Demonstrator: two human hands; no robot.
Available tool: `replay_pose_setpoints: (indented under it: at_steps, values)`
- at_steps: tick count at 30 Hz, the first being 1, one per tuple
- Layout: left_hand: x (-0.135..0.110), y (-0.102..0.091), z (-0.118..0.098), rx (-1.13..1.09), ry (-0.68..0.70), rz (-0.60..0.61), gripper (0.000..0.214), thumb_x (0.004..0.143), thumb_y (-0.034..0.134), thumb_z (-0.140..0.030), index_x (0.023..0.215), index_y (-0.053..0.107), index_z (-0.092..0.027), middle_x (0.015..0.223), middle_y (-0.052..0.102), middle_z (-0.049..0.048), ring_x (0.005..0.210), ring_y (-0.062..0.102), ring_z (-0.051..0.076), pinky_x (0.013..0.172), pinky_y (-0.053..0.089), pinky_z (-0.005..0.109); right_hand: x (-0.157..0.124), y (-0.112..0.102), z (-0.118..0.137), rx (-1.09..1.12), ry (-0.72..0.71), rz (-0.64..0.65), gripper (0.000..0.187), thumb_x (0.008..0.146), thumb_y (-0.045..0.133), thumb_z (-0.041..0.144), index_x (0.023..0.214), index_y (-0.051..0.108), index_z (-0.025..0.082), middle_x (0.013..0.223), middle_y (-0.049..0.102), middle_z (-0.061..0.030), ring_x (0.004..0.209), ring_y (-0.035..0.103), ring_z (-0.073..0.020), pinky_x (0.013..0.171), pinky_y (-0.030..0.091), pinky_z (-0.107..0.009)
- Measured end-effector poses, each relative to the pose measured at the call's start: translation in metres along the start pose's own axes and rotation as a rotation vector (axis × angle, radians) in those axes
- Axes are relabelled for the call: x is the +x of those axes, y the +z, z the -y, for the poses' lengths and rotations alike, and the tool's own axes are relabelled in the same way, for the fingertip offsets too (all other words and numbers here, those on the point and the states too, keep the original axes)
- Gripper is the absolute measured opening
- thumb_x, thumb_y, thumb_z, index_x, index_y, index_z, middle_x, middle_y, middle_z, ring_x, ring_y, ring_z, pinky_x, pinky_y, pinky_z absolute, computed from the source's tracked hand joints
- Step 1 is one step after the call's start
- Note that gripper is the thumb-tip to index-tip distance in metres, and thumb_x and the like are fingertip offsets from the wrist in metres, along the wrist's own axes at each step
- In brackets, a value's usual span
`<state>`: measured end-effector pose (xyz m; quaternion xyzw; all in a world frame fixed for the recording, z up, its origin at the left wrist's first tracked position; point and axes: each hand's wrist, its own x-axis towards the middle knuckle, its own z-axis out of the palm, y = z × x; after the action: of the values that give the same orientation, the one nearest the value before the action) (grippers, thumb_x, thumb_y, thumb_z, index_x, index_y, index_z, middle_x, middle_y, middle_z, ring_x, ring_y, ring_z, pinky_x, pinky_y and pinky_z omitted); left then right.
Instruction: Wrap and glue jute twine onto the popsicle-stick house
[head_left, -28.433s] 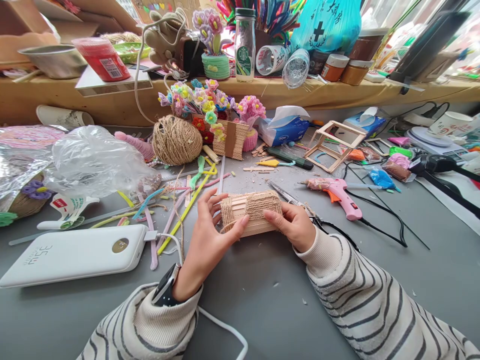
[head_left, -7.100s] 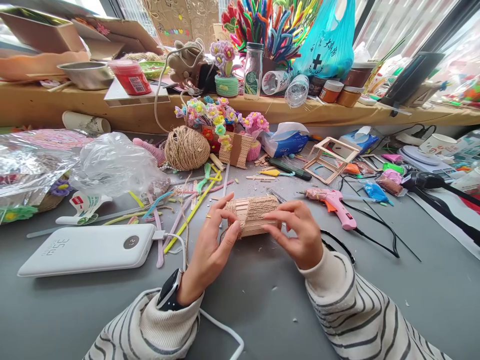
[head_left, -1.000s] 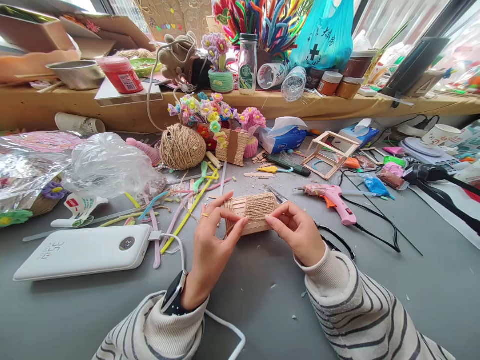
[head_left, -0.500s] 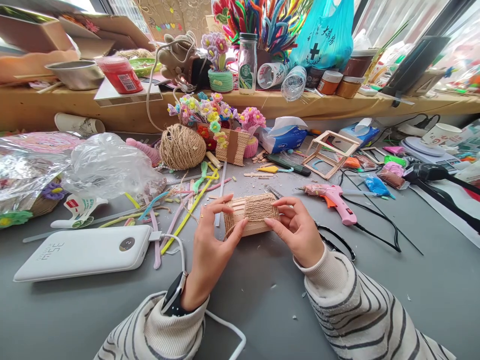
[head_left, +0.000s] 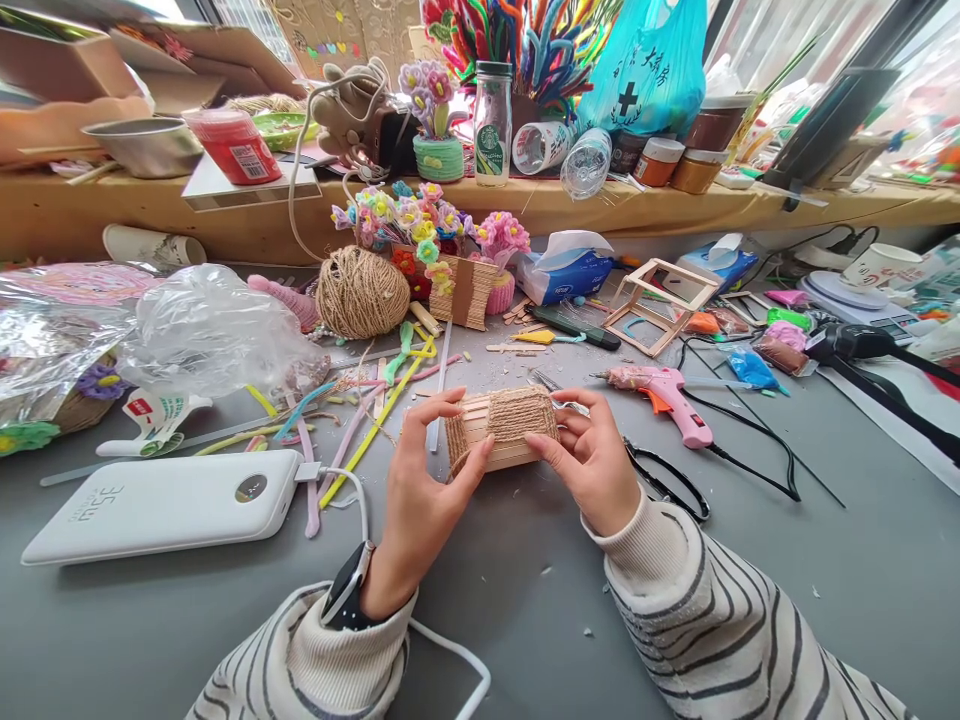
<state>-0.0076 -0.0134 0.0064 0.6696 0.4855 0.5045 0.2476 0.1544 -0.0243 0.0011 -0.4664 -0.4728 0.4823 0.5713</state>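
Between both hands, above the grey table, is a small box of wooden craft sticks partly wrapped in jute twine (head_left: pixel 517 415). Bare sticks show on its left part and along its lower face; rows of twine cover the right part and the left end. My left hand (head_left: pixel 427 480) grips the left end, thumb in front and fingers at the upper edge. My right hand (head_left: pixel 596 455) pinches the right end between thumb and fingers. Just behind the box lie metal scissors or tweezers (head_left: pixel 546 380), mostly hidden. The box's far side and underside cannot be seen.
A pink glue gun (head_left: pixel 664 395) lies to the right, near black-handled scissors (head_left: pixel 667 480). A white power bank (head_left: pixel 161 505) with a cable is at left. Behind stand a ball of jute twine (head_left: pixel 361 292), pipe-cleaner flowers (head_left: pixel 420 225) and a wooden stick frame (head_left: pixel 660 300).
The hands and the box keep almost the same pose, with only a tiny shift of my right hand to the left. The whole view has moved slightly.
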Motion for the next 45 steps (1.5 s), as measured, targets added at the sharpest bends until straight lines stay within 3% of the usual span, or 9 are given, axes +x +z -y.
replay_pose_setpoints:
  at_steps: [14, 26, 45]
  values:
    - [-0.0002, 0.0003, 0.0035, -0.028, 0.018, 0.016, 0.033, 0.077, 0.062, -0.022, 0.105, 0.046, -0.022, 0.115, 0.055, 0.0062, 0.114, 0.050, 0.019, 0.100, 0.037, 0.038, 0.0017, 0.0012, 0.0002, 0.153, 0.084, 0.000, 0.048, 0.071, 0.070, 0.029, 0.107, 0.040, 0.024, 0.088, 0.065, -0.0009, 0.080, 0.065, -0.0150, 0.076, 0.052, -0.030]
    - [-0.0002, 0.0007, 0.0043, -0.017, 0.025, 0.010, 0.033, 0.077, 0.062, -0.024, 0.105, 0.046, -0.022, 0.114, 0.055, 0.0068, 0.114, 0.051, 0.021, 0.100, 0.038, 0.040, -0.0016, 0.0034, -0.0025, 0.032, 0.015, 0.010, 0.058, 0.069, 0.071, 0.025, 0.115, 0.036, 0.025, 0.096, 0.062, -0.0032, 0.085, 0.065, -0.0166, 0.077, 0.052, -0.032]
    - [-0.0016, -0.0005, 0.0032, -0.057, 0.036, 0.034, 0.029, 0.081, 0.057, -0.021, 0.107, 0.045, -0.022, 0.117, 0.053, 0.0069, 0.116, 0.048, 0.019, 0.102, 0.035, 0.039, 0.0014, 0.0053, 0.0014, 0.064, 0.065, -0.036, 0.048, 0.070, 0.070, 0.029, 0.108, 0.041, 0.024, 0.085, 0.064, 0.0007, 0.076, 0.065, -0.0138, 0.067, 0.052, -0.027]
